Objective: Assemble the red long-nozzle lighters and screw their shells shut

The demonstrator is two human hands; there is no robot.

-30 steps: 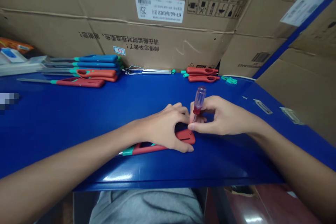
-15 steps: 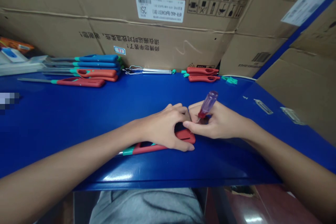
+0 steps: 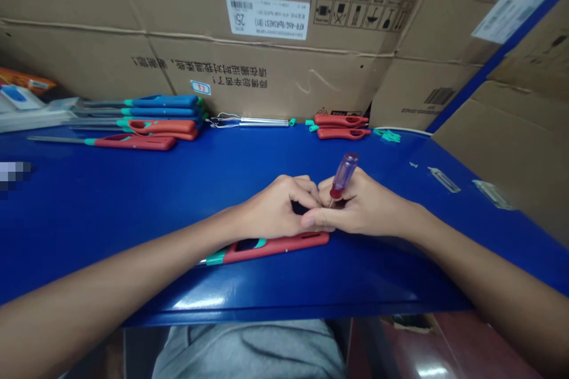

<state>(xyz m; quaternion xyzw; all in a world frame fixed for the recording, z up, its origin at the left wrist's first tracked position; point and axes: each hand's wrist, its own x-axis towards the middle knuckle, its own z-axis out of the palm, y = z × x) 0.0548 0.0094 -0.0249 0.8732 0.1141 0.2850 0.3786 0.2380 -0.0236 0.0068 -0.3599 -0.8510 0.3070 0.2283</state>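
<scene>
My left hand [image 3: 278, 208] and my right hand [image 3: 362, 208] meet above the blue tabletop [image 3: 133, 207], their fingers close together. My right hand is shut on a screwdriver [image 3: 344, 175] with a clear purple-red handle, its shaft pointing down into the fingers. A dark gap shows between my hands, and anything inside it is hidden. Just below my left hand lies a red long-nosed utility lighter [image 3: 275, 247] with a teal collar, apparently not touching the palm.
Blue and red lighters [image 3: 162, 112] lie stacked along the table's back, beside metal rods with wire [image 3: 249, 122] and more red lighter bodies [image 3: 342, 128]. Small teal parts [image 3: 386, 136] lie further right. Cardboard boxes [image 3: 267, 71] form the back wall.
My left hand has lifted off the red lighter, which now shows along its length. My hands have closed together, and the screwdriver has shifted from upright to tilting right.
</scene>
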